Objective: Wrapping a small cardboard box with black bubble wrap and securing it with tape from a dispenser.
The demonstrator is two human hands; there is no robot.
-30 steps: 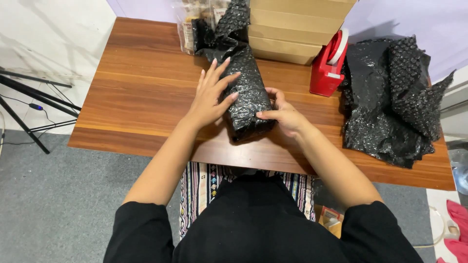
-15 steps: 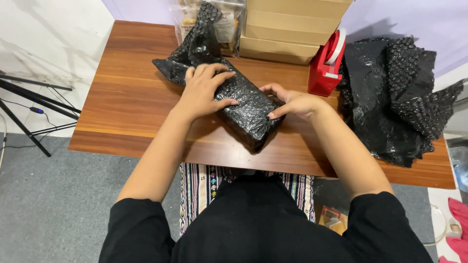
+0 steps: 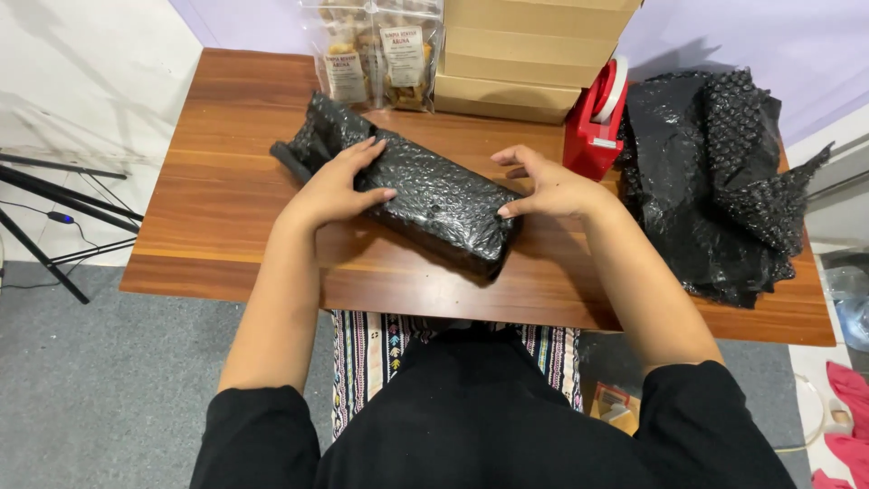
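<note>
Two hands are down on a long parcel wrapped in black bubble wrap (image 3: pixel 425 195), which lies aslant across the middle of the wooden tabletop (image 3: pixel 208 181), its loose wrap end pointing to the upper left of the frame and its squared end toward the lower centre. Left hand (image 3: pixel 339 186) lies flat and spread on the parcel's upper-left part, palm down, fingers stretched over the wrap, pressing rather than gripping. Right hand (image 3: pixel 548 186) sits at the parcel's right end, fingers half curled, thumb tip touching the wrap at the corner, the other fingers raised just above the tabletop; it has hold of nothing that I can make out. Along the top edge of the frame, right of centre, stands a stack of flat brown cardboard boxes (image 3: pixel 525 54), and leaning against their left side are two clear snack packets with pale labels (image 3: pixel 376 54). Just right of the boxes stands a red tape dispenser (image 3: pixel 593 122), near the right hand but apart from it. Filling the right side of the tabletop is a big crumpled heap of black bubble wrap (image 3: pixel 715 181). At far left, black tripod legs (image 3: pixel 54 208) stand on the floor.
</note>
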